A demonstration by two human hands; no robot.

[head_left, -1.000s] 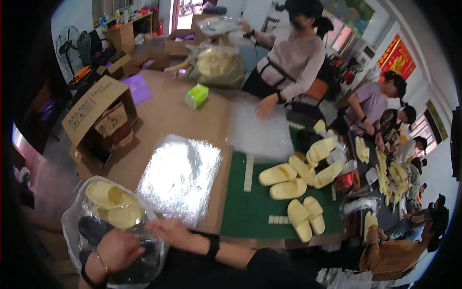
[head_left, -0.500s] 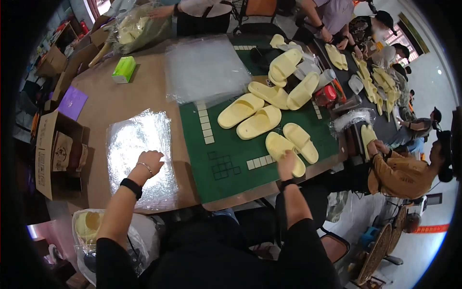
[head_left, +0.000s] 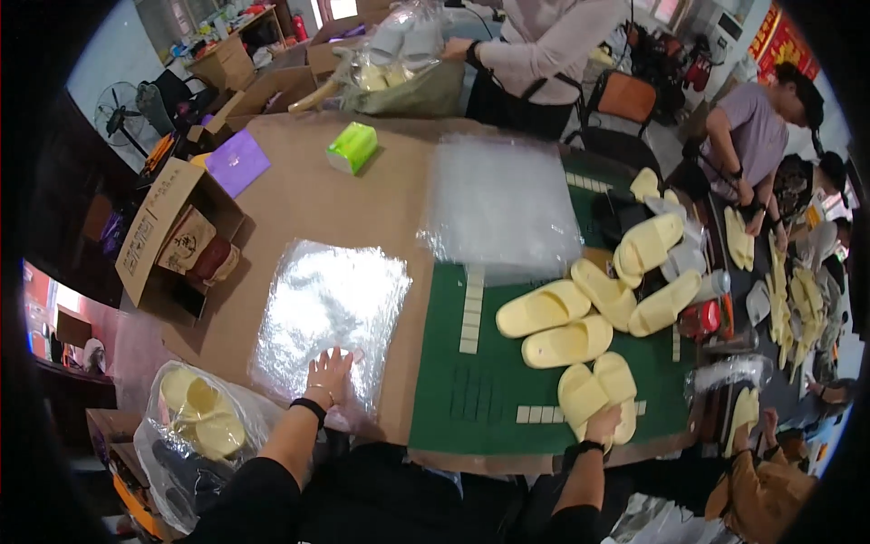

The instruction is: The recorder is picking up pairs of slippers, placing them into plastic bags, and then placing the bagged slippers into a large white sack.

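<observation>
My left hand (head_left: 329, 374) lies with its fingers spread on the near edge of a stack of shiny clear plastic bags (head_left: 335, 290). At the front of the green mat (head_left: 453, 399), my right hand (head_left: 602, 424) is closed round the near end of a pale yellow slipper (head_left: 582, 394). A matching slipper (head_left: 616, 374) lies right against it. The right fingertips are partly hidden, so the exact grip is hard to see. Several more yellow slippers (head_left: 569, 342) rest farther back on the mat. Beyond the left hand lies a second stack of clear bags (head_left: 503, 204).
An open cardboard box (head_left: 149, 240) and a purple packet (head_left: 237, 163) sit at left. A green tissue pack (head_left: 352, 149) is farther back. A plastic bag of slippers (head_left: 204, 426) stands below the table's left front. Co-workers handle slippers at the right; another person (head_left: 544, 54) stands opposite.
The view has swung left, so everything sits farther right in it. My left hand has come to the near edge of the bag stack. My right hand has moved to the slipper's near end.
</observation>
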